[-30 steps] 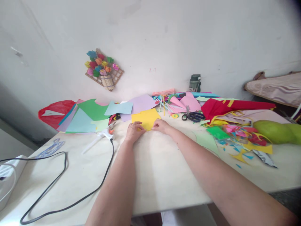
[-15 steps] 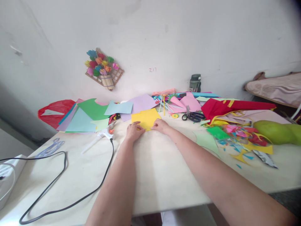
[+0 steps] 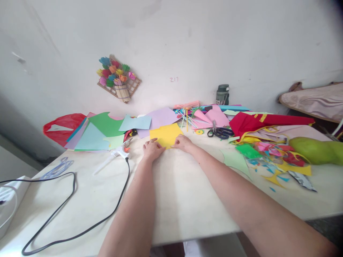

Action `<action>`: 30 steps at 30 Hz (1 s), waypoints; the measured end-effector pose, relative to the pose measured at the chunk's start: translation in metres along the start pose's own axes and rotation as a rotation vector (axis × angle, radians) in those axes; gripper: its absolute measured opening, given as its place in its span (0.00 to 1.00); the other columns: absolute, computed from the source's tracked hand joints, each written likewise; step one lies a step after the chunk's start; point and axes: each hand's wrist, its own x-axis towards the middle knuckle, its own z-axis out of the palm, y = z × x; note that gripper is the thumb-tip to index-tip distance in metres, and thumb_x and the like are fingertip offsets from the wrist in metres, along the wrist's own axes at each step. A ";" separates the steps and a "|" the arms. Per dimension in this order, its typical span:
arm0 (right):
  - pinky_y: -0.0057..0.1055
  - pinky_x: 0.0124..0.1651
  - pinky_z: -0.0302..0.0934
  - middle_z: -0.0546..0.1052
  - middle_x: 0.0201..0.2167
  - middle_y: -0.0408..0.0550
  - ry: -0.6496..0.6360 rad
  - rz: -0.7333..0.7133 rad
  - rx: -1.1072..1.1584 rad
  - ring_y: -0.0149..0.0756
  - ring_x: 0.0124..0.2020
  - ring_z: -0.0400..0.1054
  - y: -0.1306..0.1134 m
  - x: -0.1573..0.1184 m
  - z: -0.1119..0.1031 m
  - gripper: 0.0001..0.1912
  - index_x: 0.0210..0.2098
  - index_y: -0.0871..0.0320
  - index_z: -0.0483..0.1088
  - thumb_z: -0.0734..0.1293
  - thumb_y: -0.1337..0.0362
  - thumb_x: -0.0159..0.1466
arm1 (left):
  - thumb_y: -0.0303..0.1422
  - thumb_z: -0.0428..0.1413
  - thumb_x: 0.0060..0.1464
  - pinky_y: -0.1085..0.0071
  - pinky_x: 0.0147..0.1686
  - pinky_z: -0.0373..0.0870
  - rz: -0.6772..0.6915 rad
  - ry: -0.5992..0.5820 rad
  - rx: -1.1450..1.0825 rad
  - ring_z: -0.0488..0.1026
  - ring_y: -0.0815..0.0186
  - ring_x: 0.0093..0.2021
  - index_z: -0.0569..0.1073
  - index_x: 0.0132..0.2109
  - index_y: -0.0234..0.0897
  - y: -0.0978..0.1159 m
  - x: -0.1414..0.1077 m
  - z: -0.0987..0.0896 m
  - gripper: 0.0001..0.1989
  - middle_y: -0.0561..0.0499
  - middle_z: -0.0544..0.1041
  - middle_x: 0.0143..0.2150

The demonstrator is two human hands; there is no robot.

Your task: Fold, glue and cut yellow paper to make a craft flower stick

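A sheet of yellow paper (image 3: 166, 135) lies on the table in front of me. At its near left corner is my left hand (image 3: 153, 149), fingers curled and closed on the paper's edge. My right hand (image 3: 183, 143) pinches the near right edge between thumb and fingers. The thumbs point toward each other, with a stretch of paper between them. A white glue gun (image 3: 120, 152) rests to the left of my left hand, its black cord running toward me. Beyond my right hand lie dark-handled scissors (image 3: 220, 133) and a small yellow-green paper piece (image 3: 199, 132).
Coloured paper sheets (image 3: 92, 134) spread along the back left, beside a red plastic bag (image 3: 63, 125). At the right are red cloth (image 3: 257, 123), a pale green sheet (image 3: 235, 162), paper scraps and a green fruit-like object (image 3: 313, 150). A bottle (image 3: 222, 94) stands against the wall.
Both hands stay at the yellow paper's near edge. Their fingers have shifted only very slightly.
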 end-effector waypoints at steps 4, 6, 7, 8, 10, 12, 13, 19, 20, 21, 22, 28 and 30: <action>0.25 0.36 0.57 0.67 0.34 0.49 0.027 0.020 -0.010 0.32 0.35 0.64 -0.001 -0.001 -0.002 0.15 0.27 0.59 0.70 0.69 0.54 0.48 | 0.43 0.55 0.40 0.51 0.53 0.41 -0.031 0.002 0.018 0.49 0.50 0.58 0.71 0.27 0.41 0.001 0.000 0.000 0.11 0.49 0.61 0.57; 0.25 0.38 0.57 0.67 0.34 0.49 0.032 0.015 -0.010 0.32 0.36 0.63 0.000 -0.002 -0.001 0.15 0.28 0.59 0.70 0.69 0.54 0.47 | 0.41 0.54 0.40 0.50 0.53 0.41 -0.048 -0.003 0.012 0.49 0.50 0.58 0.70 0.29 0.42 0.002 -0.001 -0.001 0.10 0.49 0.63 0.55; 0.26 0.38 0.57 0.67 0.34 0.49 0.033 0.010 -0.008 0.33 0.36 0.63 0.000 -0.001 -0.001 0.15 0.28 0.59 0.71 0.69 0.54 0.47 | 0.41 0.54 0.40 0.50 0.53 0.41 -0.059 -0.005 0.008 0.49 0.50 0.58 0.70 0.30 0.42 0.003 -0.001 -0.001 0.10 0.49 0.64 0.54; 0.26 0.39 0.57 0.67 0.34 0.49 0.034 0.004 -0.004 0.33 0.36 0.63 0.001 -0.001 0.000 0.15 0.28 0.59 0.71 0.69 0.54 0.47 | 0.40 0.54 0.39 0.50 0.53 0.42 -0.068 -0.007 0.003 0.50 0.51 0.57 0.69 0.30 0.42 0.003 -0.001 -0.001 0.10 0.48 0.66 0.52; 0.26 0.39 0.57 0.67 0.34 0.49 0.036 -0.011 0.003 0.33 0.37 0.63 0.002 0.000 0.002 0.14 0.28 0.59 0.71 0.69 0.54 0.48 | 0.41 0.54 0.39 0.51 0.52 0.43 -0.080 -0.009 -0.004 0.51 0.51 0.57 0.69 0.31 0.42 0.004 -0.002 -0.002 0.10 0.48 0.68 0.49; 0.26 0.40 0.57 0.68 0.35 0.49 0.041 -0.030 0.006 0.33 0.38 0.63 0.003 0.000 0.004 0.13 0.29 0.58 0.71 0.69 0.55 0.49 | 0.41 0.54 0.39 0.52 0.52 0.44 -0.090 -0.010 -0.006 0.51 0.51 0.56 0.68 0.31 0.42 0.005 -0.002 -0.003 0.11 0.47 0.68 0.49; 0.27 0.40 0.56 0.68 0.35 0.49 0.043 -0.036 0.003 0.34 0.38 0.63 0.003 0.000 0.004 0.13 0.30 0.58 0.71 0.69 0.56 0.49 | 0.41 0.54 0.38 0.53 0.52 0.45 -0.094 -0.013 -0.006 0.52 0.50 0.56 0.68 0.31 0.42 0.005 -0.001 -0.003 0.11 0.47 0.68 0.49; 0.33 0.45 0.54 0.68 0.39 0.50 0.092 -0.096 -0.121 0.40 0.44 0.60 -0.009 -0.008 -0.008 0.15 0.35 0.55 0.71 0.69 0.56 0.49 | 0.42 0.54 0.39 0.55 0.51 0.46 -0.090 -0.034 -0.013 0.52 0.51 0.56 0.68 0.32 0.42 0.003 0.000 -0.002 0.12 0.48 0.67 0.49; 0.32 0.45 0.54 0.68 0.40 0.50 0.093 -0.102 -0.136 0.40 0.45 0.59 -0.012 -0.009 -0.010 0.14 0.35 0.55 0.71 0.69 0.57 0.49 | 0.42 0.54 0.39 0.55 0.51 0.46 -0.089 -0.032 -0.013 0.51 0.51 0.56 0.68 0.33 0.43 0.003 0.000 -0.001 0.12 0.48 0.67 0.49; 0.31 0.43 0.55 0.68 0.40 0.50 0.079 -0.095 -0.135 0.39 0.44 0.60 -0.015 -0.010 -0.011 0.13 0.35 0.55 0.71 0.69 0.59 0.50 | 0.42 0.54 0.39 0.55 0.51 0.46 -0.090 -0.033 -0.012 0.51 0.51 0.56 0.68 0.33 0.43 0.003 0.000 -0.001 0.12 0.48 0.67 0.49; 0.29 0.41 0.55 0.68 0.40 0.49 0.053 -0.078 -0.118 0.37 0.42 0.61 -0.018 -0.011 -0.011 0.12 0.35 0.55 0.70 0.68 0.60 0.51 | 0.42 0.54 0.39 0.55 0.52 0.46 -0.093 -0.034 -0.010 0.51 0.51 0.56 0.68 0.33 0.43 0.003 0.000 -0.001 0.12 0.48 0.67 0.49; 0.26 0.32 0.54 0.73 0.33 0.44 -0.035 0.003 -0.013 0.32 0.34 0.66 -0.026 -0.013 -0.005 0.07 0.34 0.55 0.69 0.63 0.65 0.55 | 0.42 0.53 0.40 0.55 0.52 0.44 -0.101 -0.051 0.004 0.50 0.51 0.57 0.69 0.33 0.43 0.003 0.000 -0.001 0.12 0.48 0.67 0.50; 0.26 0.31 0.54 0.74 0.33 0.44 -0.048 0.040 -0.013 0.32 0.34 0.66 -0.028 -0.013 -0.004 0.07 0.33 0.55 0.69 0.63 0.60 0.55 | 0.42 0.53 0.40 0.55 0.52 0.44 -0.097 -0.057 0.010 0.50 0.52 0.57 0.68 0.33 0.43 0.004 0.000 -0.002 0.12 0.48 0.66 0.51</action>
